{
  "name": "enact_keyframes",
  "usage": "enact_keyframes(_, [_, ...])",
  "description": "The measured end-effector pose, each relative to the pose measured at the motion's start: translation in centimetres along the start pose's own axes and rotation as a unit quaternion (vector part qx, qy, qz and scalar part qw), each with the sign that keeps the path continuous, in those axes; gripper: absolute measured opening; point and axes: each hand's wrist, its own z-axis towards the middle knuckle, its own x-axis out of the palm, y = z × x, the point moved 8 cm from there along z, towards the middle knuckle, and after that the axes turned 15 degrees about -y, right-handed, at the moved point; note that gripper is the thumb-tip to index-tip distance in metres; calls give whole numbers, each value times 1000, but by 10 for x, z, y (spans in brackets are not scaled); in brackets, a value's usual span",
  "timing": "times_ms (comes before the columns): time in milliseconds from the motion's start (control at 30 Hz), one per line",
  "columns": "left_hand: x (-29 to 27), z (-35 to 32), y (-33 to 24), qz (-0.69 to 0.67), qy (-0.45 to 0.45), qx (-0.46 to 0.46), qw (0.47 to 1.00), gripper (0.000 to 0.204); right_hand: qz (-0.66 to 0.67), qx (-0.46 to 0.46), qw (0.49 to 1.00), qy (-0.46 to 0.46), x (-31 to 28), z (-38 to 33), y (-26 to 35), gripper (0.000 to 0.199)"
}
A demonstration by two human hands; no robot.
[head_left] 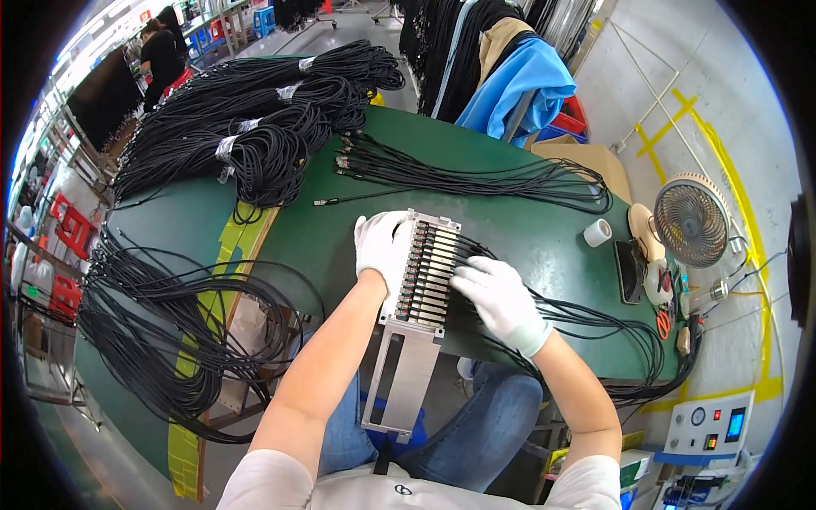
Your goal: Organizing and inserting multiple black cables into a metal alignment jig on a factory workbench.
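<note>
- Metal fixture plate (414,340) lies on the near edge of the green desk (527,238), its slotted tail hanging over the person's lap.
- Left hand (382,246), white glove, lies flat on the plate's left edge, fingers loosely spread, gripping nothing.
- Right hand (500,299), also gloved, rests on the right side of the connector row (427,272), fingers curled over the black cables (595,319) running off it (can't tell if it pinches one).
- Those cables sweep right and loop off the desk edge.
- Just beyond the plate: loose cable bunch (476,174) with metal tips.
- Right side: white tape roll (597,232), small fan (690,219).
- Far left: tied black cable coils (263,119).
</note>
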Motion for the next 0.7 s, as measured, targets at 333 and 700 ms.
enact_keyframes(333, [-1,4,0,11,9,-14,1000,23,-34,-3,999,22,-8,-21,21,38])
enact_keyframes(700, [-1,-2,0,22,21,-4,1000,26,32,-86,987,133,18,-39,111,41])
